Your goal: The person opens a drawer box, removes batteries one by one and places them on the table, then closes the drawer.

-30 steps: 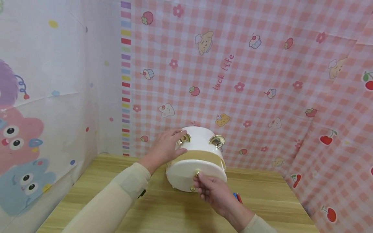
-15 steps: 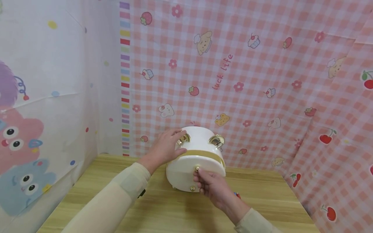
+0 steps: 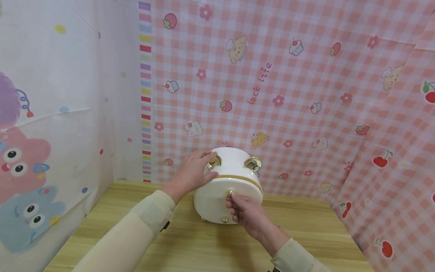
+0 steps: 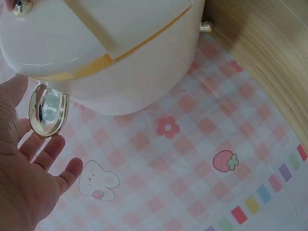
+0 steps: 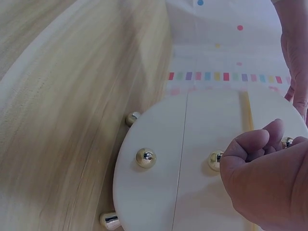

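Observation:
A white rounded drawer box (image 3: pixel 210 200) with gold ears and gold feet stands on its feet on the wooden table. Thumb and fingers of my right hand (image 3: pixel 249 219) pinch the gold knob (image 3: pixel 230 192) on its upper drawer front. Along that drawer's edge a thin tan strip (image 4: pixel 103 61) shows. My left hand (image 3: pixel 190 172) rests loosely about the left gold ear (image 4: pixel 48 109), its fingers spread and relaxed, the thumb by the box. Lower on the front sit a middle knob (image 5: pixel 215 160) and a bottom knob (image 5: pixel 146 158).
The wooden table (image 3: pixel 136 211) reaches back to a pink checked cloth (image 3: pixel 289 75) hung behind the box. A white printed cloth (image 3: pixel 68 94) hangs on the left. Mostly hidden beside my right wrist lies a small coloured thing (image 3: pixel 277 226).
My right hand has pushed the upper drawer inward, away from me, and the tan gap above it has narrowed to a thin line. My left hand has stayed at the ear.

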`<state>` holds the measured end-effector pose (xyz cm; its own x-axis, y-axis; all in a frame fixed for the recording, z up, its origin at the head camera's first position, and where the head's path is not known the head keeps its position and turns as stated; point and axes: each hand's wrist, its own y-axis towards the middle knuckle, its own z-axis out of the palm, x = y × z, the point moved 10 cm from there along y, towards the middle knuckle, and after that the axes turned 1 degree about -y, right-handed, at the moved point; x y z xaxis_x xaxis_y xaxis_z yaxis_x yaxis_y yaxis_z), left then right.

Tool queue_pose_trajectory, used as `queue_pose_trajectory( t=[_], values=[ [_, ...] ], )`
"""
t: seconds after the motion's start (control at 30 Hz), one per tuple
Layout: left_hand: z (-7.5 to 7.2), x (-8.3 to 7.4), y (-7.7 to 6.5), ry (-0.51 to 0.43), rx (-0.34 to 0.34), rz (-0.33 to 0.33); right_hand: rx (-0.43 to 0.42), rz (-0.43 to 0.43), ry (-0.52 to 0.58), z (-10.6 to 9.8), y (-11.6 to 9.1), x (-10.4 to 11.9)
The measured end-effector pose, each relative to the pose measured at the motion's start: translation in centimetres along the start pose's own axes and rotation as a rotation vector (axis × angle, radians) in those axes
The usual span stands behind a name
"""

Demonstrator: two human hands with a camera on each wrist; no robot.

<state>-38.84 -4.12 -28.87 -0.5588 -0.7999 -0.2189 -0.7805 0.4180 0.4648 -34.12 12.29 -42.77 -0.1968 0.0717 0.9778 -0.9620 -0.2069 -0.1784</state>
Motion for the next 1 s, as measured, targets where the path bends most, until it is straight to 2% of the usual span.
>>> queue_pose_trajectory(
  t=[0.17, 0.47, 0.73, 1.0],
  values=[
    [-0.1, -0.1, -0.1, -0.005, -0.001, 0.003, -0.009, -0.002, 0.014, -0.1, 0.2, 0.1],
    [0.2, 0.1, 0.0, -0.029, 0.033, -0.034, 0.002, -0.019, 0.008, -0.2, 0.9, 0.4],
    [0.0, 0.1, 0.0, -0.022, 0.036, -0.021, -0.018, -0.030, -0.012, -0.6, 1.6, 0.3],
    [-0.1, -0.2, 0.4, -0.014, 0.080, -0.008, -0.065, -0.025, -0.052, -1.8, 1.6, -0.3]
  ],
)
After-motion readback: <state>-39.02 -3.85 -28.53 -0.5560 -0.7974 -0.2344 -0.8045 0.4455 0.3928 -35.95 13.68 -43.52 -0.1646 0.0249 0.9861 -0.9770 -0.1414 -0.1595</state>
